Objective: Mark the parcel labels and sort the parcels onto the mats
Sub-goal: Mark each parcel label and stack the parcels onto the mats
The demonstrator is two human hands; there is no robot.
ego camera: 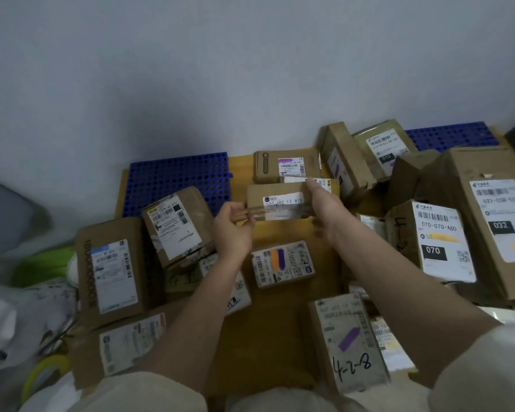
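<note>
Both hands hold a small brown parcel (280, 202) with a white label in the air above the yellow mat (283, 230). My left hand (234, 230) grips its left end, fingers curled round the edge. My right hand (324, 209) grips its right end, fingers over the top. Below it on the mat lies a parcel whose label (283, 263) bears orange and purple marker strokes. A blue grid mat (176, 179) lies at the back left, another blue grid mat (452, 138) at the back right. No marker pen shows in either hand.
Several labelled cardboard parcels ring the mat: a tall box (110, 272) and a taped box (176, 224) to the left, big boxes marked 070 (434, 242) and 032 (500, 221) to the right, one inscribed 4-2-8 (348, 343) near me. A tape roll (42, 373) and plastic bags lie at the lower left.
</note>
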